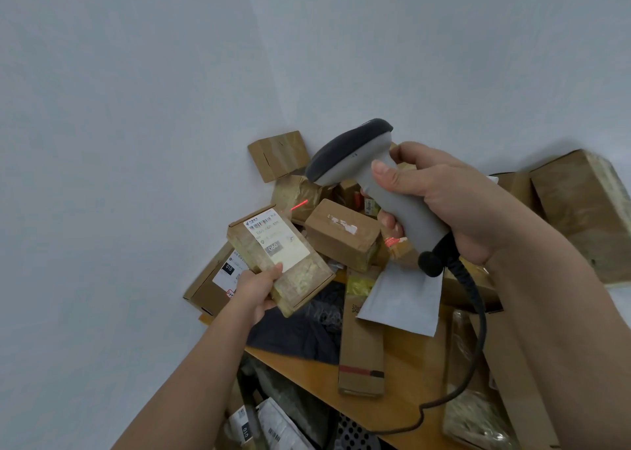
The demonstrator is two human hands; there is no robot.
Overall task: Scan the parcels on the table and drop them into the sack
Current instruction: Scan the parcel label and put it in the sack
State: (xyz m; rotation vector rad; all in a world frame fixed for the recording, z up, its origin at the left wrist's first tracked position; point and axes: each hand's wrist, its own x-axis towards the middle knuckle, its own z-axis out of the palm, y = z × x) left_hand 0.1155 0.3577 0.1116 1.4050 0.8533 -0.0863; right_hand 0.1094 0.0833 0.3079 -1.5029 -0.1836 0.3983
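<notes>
Cardboard parcel [280,260] sat tilted in the left hand [256,289], label [276,239] turned up so the barcode faced the scanner [368,180]. Fingers curled under it, thumb pressed on the label's near edge. The right hand [440,200] wrapped the scanner's grip, aiming left; its red line [299,205] fell just past the label on the far pile [341,234]. Sack [273,422] waited near, below the table [307,367].

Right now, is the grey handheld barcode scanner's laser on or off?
On. The grey handheld barcode scanner throws a red laser line onto the taped parcel behind the held box's barcode label.
</notes>
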